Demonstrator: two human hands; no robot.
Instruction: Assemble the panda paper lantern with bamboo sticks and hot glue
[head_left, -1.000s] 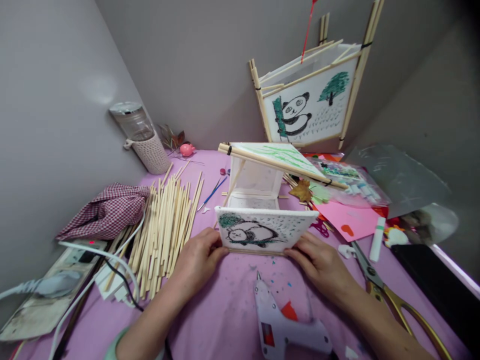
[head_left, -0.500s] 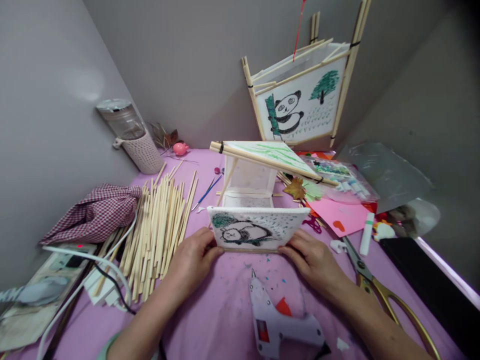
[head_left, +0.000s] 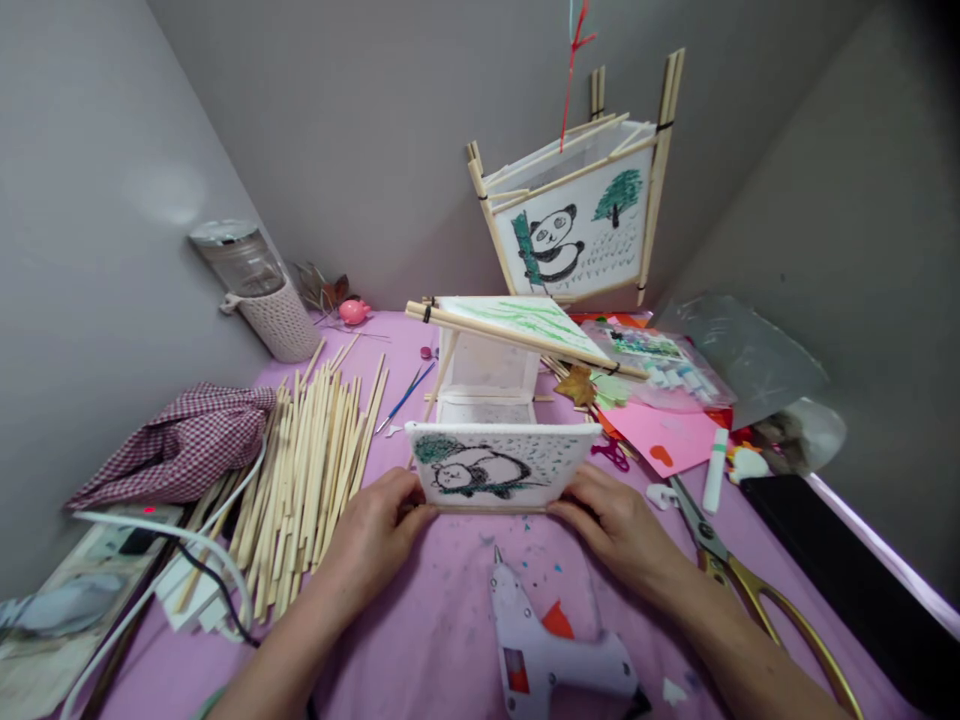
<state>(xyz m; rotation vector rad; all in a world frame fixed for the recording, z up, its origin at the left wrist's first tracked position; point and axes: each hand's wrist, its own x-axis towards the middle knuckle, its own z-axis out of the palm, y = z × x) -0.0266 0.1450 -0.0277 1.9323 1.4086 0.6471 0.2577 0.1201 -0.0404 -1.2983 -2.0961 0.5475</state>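
Note:
A small lantern frame (head_left: pixel 491 375) of wooden sticks and white paper lies on its side on the purple cloth. Its near panel (head_left: pixel 499 465) shows a black panda and a green tree. My left hand (head_left: pixel 371 540) grips the panel's left lower corner, fingers curled round the edge. My right hand (head_left: pixel 619 530) grips the right lower corner the same way. The frame's upper panel (head_left: pixel 525 320) carries green scribbles. A white glue gun (head_left: pixel 547 655) lies on the cloth just below my hands.
A pile of wooden sticks (head_left: pixel 307 465) lies left, beside a checked cloth (head_left: pixel 176 450) and a power strip with cables (head_left: pixel 150 560). A finished panda lantern (head_left: pixel 574 215) hangs at the back. Gold scissors (head_left: pixel 742 590), pink paper (head_left: pixel 660 435), a glue stick (head_left: pixel 715 470) and a jar (head_left: pixel 262 290) stand around.
The view has drifted a little, so everything sits slightly lower and to the left. Both hands keep the same hold on the panda panel.

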